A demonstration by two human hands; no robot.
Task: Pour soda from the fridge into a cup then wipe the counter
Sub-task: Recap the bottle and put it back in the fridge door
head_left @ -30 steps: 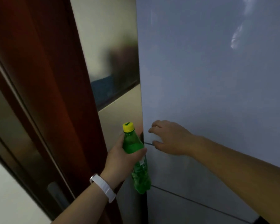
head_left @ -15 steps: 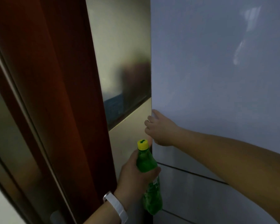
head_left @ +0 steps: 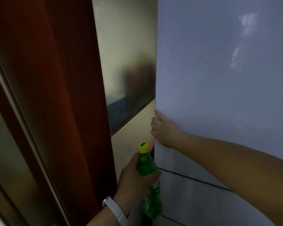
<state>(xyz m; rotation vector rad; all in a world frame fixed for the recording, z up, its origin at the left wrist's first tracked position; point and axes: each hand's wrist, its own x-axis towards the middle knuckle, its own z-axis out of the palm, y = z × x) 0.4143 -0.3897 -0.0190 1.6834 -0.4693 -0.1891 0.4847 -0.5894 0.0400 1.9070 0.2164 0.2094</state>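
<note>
green plastic, ribbed and translucent, with a yellow screw cap: the soda bottle (head_left: 148, 176) stands near upright in the left hand (head_left: 134, 181), whose fingers and thumb wrap round its upper body just under the neck. held high like that, it probably stays steady and out of the way while the other arm works. a pale smooth wristband (head_left: 115, 209) sits on that wrist.

the right hand (head_left: 163, 129) is at the left edge of the fridge door (head_left: 219, 79), fingers curled round the edge, the palm side against the front. my reading is that this grip is for swinging the door, and since the bottle is already out, likely to close it; whether the door is fully shut i cannot tell.

the door face is a flat, glossy grey-blue panel that throws back soft window reflections, with thin dark seams lower down marking further panels. beside it runs a brushed, matte metal side wall (head_left: 126, 46) showing only a blurred reflection, and left of that a dark reddish wooden door frame (head_left: 64, 95) with a smooth grain.

no cup or counter is in view; pouring and wiping are yet to do.
</note>
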